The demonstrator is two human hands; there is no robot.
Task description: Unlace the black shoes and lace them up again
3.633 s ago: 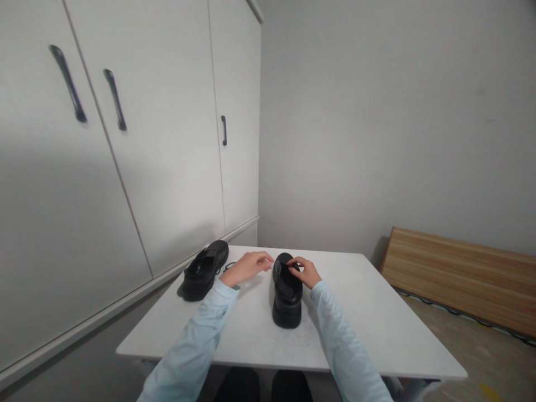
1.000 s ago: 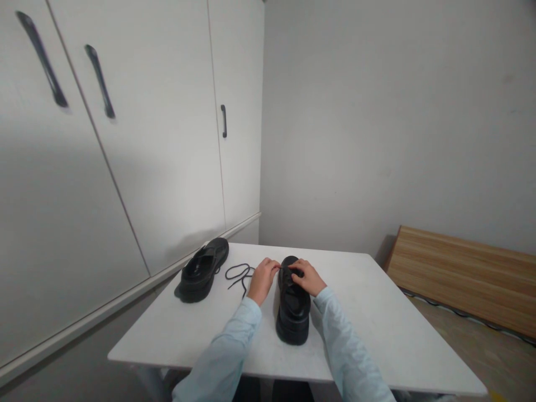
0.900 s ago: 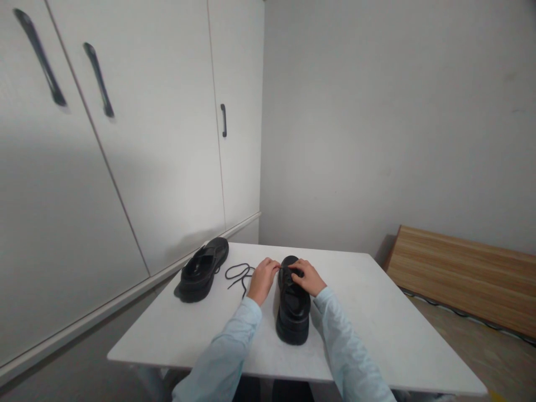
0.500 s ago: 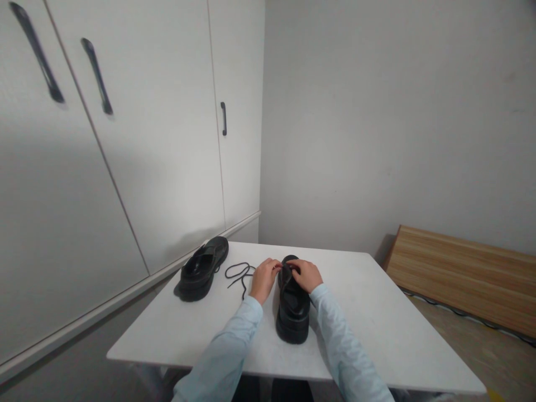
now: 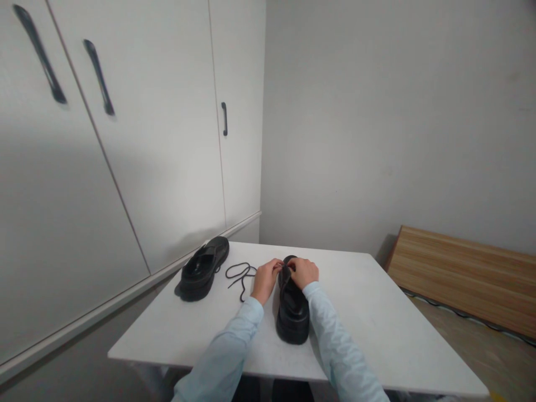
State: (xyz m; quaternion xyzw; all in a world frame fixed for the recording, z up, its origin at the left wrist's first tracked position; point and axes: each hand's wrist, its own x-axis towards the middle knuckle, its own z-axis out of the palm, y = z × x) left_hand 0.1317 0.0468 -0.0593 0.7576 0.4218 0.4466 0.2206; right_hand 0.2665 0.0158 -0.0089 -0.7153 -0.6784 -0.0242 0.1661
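Note:
A black shoe stands on the white table with its heel toward me. At its front upper, around the lacing area, both my hands meet. My left hand is closed in a pinch at the left side of the shoe's opening. A dark shoelace lies in loops on the table and runs up to this hand. My right hand is closed too, thumb and fingers pinched close to the left fingertips. What lies between the right fingertips is too small to make out. Its mate, another black shoe, rests at the table's left edge.
The white table reaches to the grey wall at the back. White cabinet doors with dark handles rise along the left side. A wood-grain panel leans low on the right, beyond the table.
My right hand has drawn slightly left, its fingers closing into a tighter pinch near the left fingertips. The loose shoelace has shifted a little; both shoes stay in place.

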